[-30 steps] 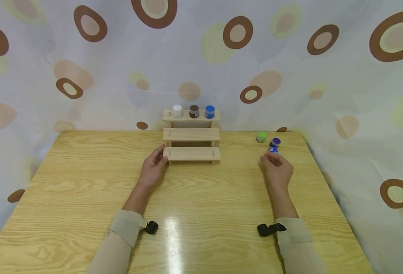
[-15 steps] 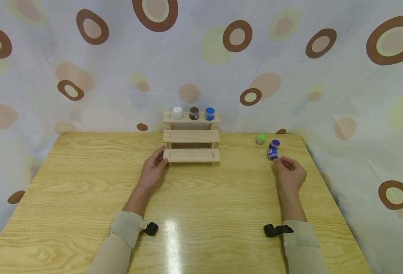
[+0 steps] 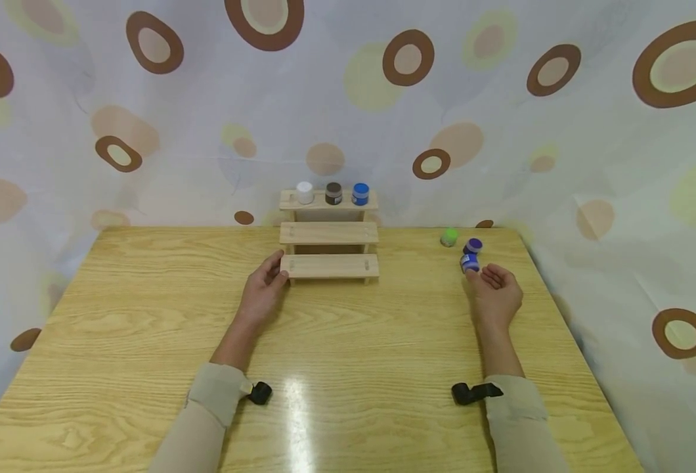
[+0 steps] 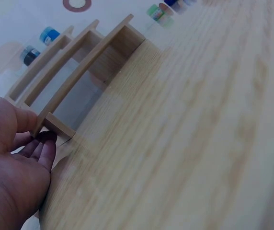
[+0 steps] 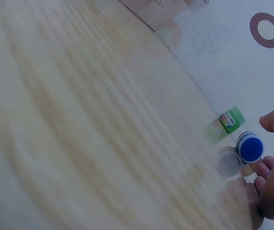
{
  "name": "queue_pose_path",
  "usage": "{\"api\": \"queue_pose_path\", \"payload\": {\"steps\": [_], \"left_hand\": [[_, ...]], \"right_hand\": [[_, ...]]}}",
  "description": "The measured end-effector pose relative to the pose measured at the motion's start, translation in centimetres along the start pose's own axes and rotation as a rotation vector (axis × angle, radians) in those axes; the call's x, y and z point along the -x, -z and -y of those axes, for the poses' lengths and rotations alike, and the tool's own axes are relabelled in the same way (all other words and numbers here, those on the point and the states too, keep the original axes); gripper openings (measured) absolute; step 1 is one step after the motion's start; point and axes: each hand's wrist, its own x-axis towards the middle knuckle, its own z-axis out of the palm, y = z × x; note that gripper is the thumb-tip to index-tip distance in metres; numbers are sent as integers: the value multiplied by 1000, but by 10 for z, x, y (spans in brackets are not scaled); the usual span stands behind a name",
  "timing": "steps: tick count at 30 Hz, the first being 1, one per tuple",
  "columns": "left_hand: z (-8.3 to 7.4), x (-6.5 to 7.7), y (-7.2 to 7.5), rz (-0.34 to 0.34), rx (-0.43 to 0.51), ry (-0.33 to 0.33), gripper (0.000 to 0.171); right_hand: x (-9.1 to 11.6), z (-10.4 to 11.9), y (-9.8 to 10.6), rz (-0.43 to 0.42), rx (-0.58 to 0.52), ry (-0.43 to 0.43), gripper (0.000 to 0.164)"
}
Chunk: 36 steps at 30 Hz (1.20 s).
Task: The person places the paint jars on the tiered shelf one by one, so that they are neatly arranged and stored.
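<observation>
My left hand (image 3: pixel 263 287) pinches the left end of a three-step wooden display rack (image 3: pixel 329 266), thumb in front and fingers behind, as the left wrist view also shows. To the right, my right hand (image 3: pixel 498 297) is beside a small blue paint jar (image 3: pixel 469 263), which appears to lie on its side. Its thumb and fingers are spread apart with nothing between them; in the right wrist view the blue lid (image 5: pixel 250 150) faces the camera. Just behind is a purple-lidded jar (image 3: pixel 473 246), and a green-lidded jar (image 3: pixel 450 237) stands left of that.
On the rack's top step stand a white jar (image 3: pixel 304 192), a dark brown jar (image 3: pixel 333 193) and a blue jar (image 3: pixel 360 194). The wood-grain table (image 3: pixel 348 355) ends at a curtain (image 3: pixel 206 118) printed with circles, which also runs along the right side.
My right hand has shifted right from in front of the blue jar, and its thumb and fingers have parted. The left hand stays on the rack.
</observation>
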Motion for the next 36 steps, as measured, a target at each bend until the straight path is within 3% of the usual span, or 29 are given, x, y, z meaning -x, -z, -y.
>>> {"api": "queue_pose_path", "payload": {"steps": [17, 23, 36], "left_hand": [[-1, 0, 0, -4, 7, 1, 57], [1, 0, 1, -2, 12, 4, 57], [0, -1, 0, -3, 18, -3, 56]], "right_hand": [[-15, -10, -17, 0, 210, 125, 50], [-19, -14, -19, -23, 215, 183, 43], [-17, -13, -20, -33, 200, 222, 39]]}}
